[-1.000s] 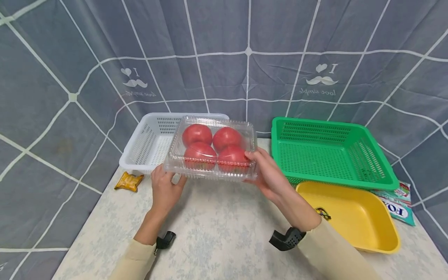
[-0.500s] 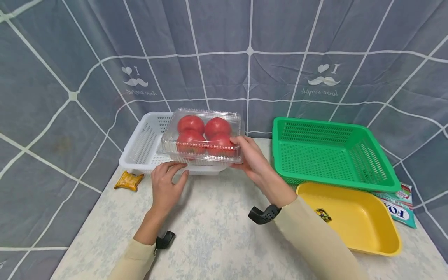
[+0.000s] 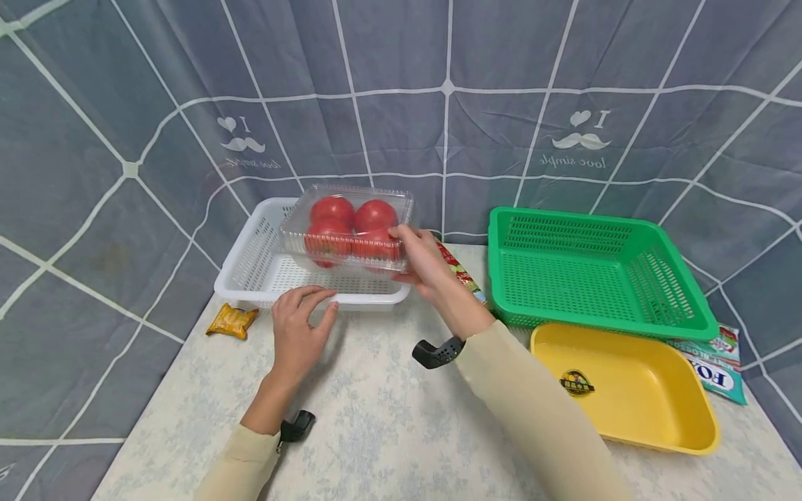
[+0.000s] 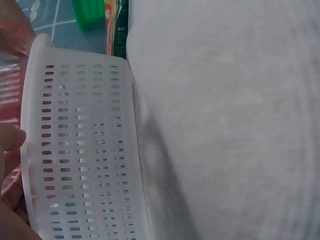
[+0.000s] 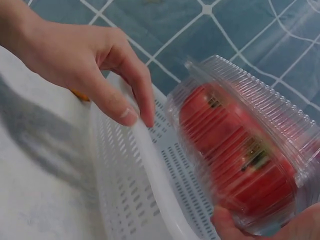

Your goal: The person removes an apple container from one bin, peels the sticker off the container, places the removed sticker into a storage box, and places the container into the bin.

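My right hand (image 3: 422,261) grips the right end of a clear plastic clamshell box (image 3: 292,235) that holds several red tomatoes (image 3: 332,209). The box is held over the white perforated basket (image 3: 370,299), slightly tilted. At the basket's front rim is my left hand (image 3: 299,330). The right wrist view shows its thumb outside the rim and its fingers (image 5: 144,92) inside, pinching the edge. That same view shows the green stem ends of the tomatoes (image 5: 255,155) through the plastic.
A green basket (image 3: 495,271) stands at the right, with a yellow tray (image 3: 651,390) in front of it. Teal packaging (image 3: 714,376) lies by the tray. A red and green packet (image 3: 460,271) lies between the baskets. A small orange snack packet (image 3: 232,321) lies at the left.
The tomato box has moved left and away from me, over the white basket, in my right hand. My left hand has left the box's near corner. The red and green packet has come into sight.
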Motion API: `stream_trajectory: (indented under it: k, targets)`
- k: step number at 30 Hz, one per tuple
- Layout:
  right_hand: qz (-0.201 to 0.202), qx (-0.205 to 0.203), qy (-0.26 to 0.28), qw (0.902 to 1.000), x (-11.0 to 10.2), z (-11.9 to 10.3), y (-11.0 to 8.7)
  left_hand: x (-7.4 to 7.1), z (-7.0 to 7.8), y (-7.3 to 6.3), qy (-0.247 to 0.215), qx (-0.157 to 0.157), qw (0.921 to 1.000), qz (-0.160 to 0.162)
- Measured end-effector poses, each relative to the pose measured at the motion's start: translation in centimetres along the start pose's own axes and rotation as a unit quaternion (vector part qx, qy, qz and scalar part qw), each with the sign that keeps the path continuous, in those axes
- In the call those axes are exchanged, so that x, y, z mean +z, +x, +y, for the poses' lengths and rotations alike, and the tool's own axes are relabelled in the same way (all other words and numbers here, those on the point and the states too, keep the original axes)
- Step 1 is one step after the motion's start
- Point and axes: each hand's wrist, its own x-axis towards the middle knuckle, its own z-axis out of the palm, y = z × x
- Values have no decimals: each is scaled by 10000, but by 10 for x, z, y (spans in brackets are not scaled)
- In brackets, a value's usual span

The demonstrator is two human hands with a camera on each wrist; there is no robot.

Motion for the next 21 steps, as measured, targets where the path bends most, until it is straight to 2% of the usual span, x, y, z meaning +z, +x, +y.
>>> stream_trajectory:
  k: [7, 14, 17, 21]
  targets:
    - [-260, -33, -168, 9995, 22, 4, 12, -4, 0, 0, 55, 6, 10000, -65]
    - [-362, 24, -296, 9989, 33, 20, 25, -1, 0, -1, 35, 38, 9999, -105]
    - [-340, 15, -456, 9984, 39, 26, 31, -1, -1, 0, 31, 54, 10000, -59]
    - [-117, 104, -709, 9974, 46, 32, 37, -2, -3, 0, 45, 90, 9999, -47]
